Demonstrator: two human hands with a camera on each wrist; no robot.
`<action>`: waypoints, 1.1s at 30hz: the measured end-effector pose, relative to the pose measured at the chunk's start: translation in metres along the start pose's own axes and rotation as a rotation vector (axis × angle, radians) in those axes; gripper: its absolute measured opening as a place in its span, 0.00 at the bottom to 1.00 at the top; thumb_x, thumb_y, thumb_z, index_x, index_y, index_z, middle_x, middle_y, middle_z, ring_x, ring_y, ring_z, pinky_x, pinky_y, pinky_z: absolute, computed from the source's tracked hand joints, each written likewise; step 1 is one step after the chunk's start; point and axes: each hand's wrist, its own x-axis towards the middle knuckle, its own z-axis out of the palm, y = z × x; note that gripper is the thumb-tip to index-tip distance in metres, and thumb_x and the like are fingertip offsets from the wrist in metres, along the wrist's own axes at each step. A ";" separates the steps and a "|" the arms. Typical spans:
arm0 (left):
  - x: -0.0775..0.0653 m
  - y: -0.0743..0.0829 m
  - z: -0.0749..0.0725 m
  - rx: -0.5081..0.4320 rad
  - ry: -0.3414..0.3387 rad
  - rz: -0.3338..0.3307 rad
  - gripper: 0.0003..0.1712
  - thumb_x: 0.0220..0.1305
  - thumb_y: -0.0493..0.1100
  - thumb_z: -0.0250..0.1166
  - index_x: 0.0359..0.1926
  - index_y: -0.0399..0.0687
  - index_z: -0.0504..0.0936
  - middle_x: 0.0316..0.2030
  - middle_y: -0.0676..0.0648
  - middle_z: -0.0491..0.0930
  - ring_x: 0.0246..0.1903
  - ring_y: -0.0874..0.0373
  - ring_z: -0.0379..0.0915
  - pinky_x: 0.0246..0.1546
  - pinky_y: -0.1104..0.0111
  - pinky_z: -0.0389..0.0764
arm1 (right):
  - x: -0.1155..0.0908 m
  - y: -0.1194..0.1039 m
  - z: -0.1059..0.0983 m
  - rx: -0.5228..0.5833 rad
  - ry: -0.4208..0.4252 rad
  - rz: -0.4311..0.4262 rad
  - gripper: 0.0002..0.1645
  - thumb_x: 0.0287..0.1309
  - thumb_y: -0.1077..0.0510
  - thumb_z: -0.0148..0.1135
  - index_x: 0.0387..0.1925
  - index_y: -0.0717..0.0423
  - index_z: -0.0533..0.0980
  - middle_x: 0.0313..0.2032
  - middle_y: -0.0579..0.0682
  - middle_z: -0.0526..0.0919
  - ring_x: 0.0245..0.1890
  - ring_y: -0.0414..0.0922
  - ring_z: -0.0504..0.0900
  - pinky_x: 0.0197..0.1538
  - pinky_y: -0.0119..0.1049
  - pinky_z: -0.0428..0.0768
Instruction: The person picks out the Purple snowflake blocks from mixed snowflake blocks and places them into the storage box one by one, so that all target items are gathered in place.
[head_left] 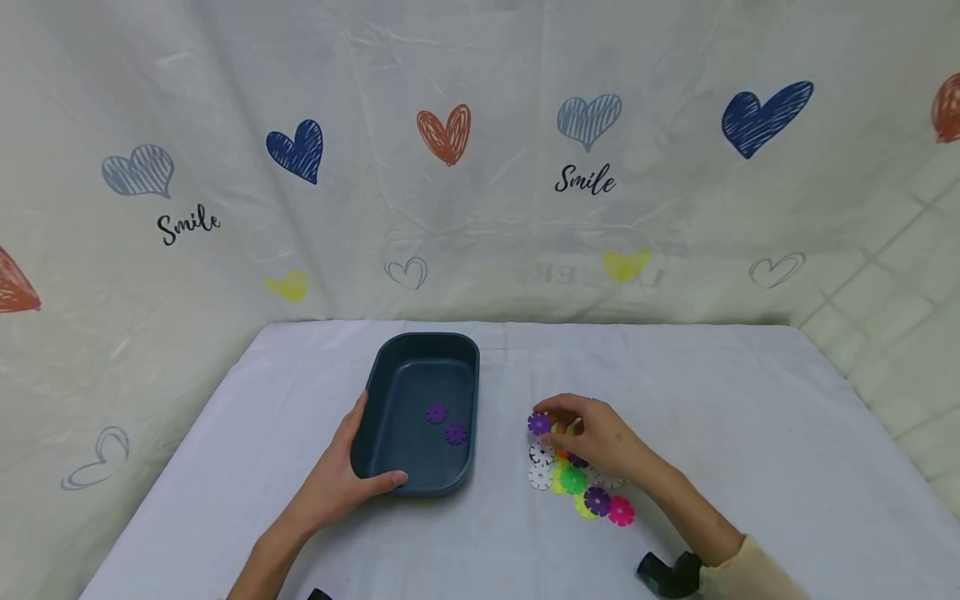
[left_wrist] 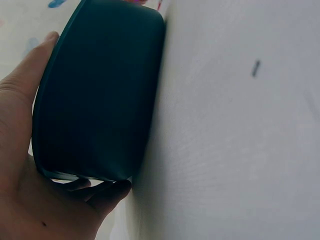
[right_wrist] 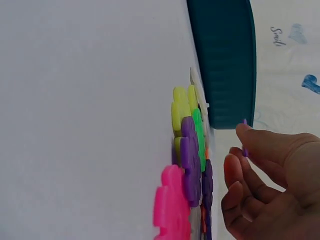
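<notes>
While gripping dark-teal rectangular plastic tray (head_left: 408, 387), lower centre, in left hand (head_left: 335, 485), pinching purple flower-shaped plastic disc (head_left: 537, 423), lower centre-right, in right hand (head_left: 596, 433); likely colour-sorting, probably calls next for carrying leftward, releasing inside.

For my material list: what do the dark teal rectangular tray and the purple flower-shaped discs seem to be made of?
The dark teal rectangular tray is probably satin plastic: smooth, softly highlighted. The purple flower-shaped discs look like matte plastic: evenly coloured, thick-edged.
</notes>
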 end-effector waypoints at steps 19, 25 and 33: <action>0.001 0.003 -0.001 -0.007 -0.005 0.002 0.74 0.53 0.58 0.80 0.85 0.66 0.34 0.85 0.45 0.37 0.82 0.37 0.41 0.73 0.31 0.58 | 0.006 -0.010 0.000 0.084 0.037 -0.006 0.22 0.62 0.57 0.74 0.58 0.46 0.83 0.38 0.44 0.85 0.40 0.43 0.81 0.45 0.29 0.83; 0.002 0.002 -0.002 -0.009 -0.005 0.006 0.74 0.54 0.57 0.80 0.85 0.66 0.33 0.85 0.44 0.37 0.82 0.37 0.41 0.73 0.31 0.58 | 0.007 -0.015 0.001 0.119 0.025 0.009 0.22 0.63 0.56 0.74 0.59 0.46 0.83 0.39 0.44 0.85 0.40 0.44 0.80 0.43 0.28 0.82; -0.001 0.001 -0.001 -0.010 0.002 0.008 0.74 0.53 0.57 0.80 0.85 0.64 0.34 0.85 0.44 0.38 0.82 0.37 0.42 0.73 0.31 0.58 | 0.009 -0.019 0.006 0.161 0.028 -0.033 0.21 0.63 0.55 0.73 0.57 0.46 0.83 0.38 0.44 0.85 0.40 0.42 0.81 0.45 0.30 0.81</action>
